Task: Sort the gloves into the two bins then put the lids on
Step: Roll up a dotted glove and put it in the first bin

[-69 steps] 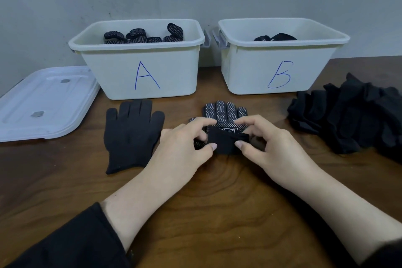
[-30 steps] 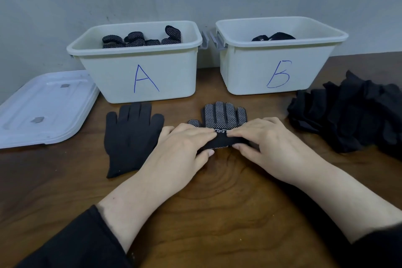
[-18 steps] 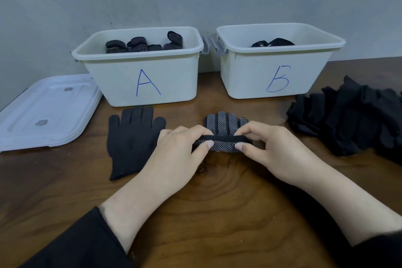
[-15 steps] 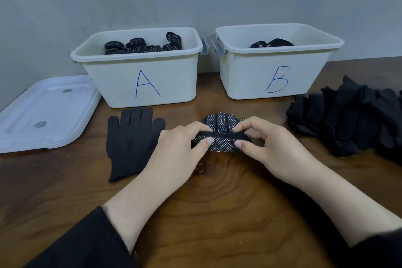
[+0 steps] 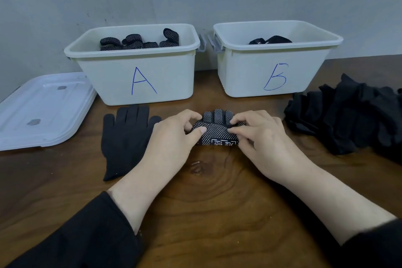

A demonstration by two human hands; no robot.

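Note:
A black glove with white dots (image 5: pixel 214 131) lies on the wooden table in front of the bins, its lower part rolled up toward its fingers. My left hand (image 5: pixel 174 137) pinches the roll's left end and my right hand (image 5: pixel 258 137) pinches its right end. A plain black glove (image 5: pixel 124 137) lies flat to the left. Bin A (image 5: pixel 139 78) holds several dotted gloves. Bin B (image 5: pixel 272 69) holds plain black gloves, mostly hidden by its wall. White lids (image 5: pixel 41 109) lie at the far left.
A heap of black gloves (image 5: pixel 350 115) sits at the right edge of the table. The bins stand against a grey wall, side by side, with grey latches (image 5: pixel 208 42) between them. Bare wood (image 5: pixel 206 202) stretches in front of my hands.
The dotted glove's cuff has been folded and rolled further up toward its fingers by both hands. The roll is now thicker and its dotted side with a white print faces up.

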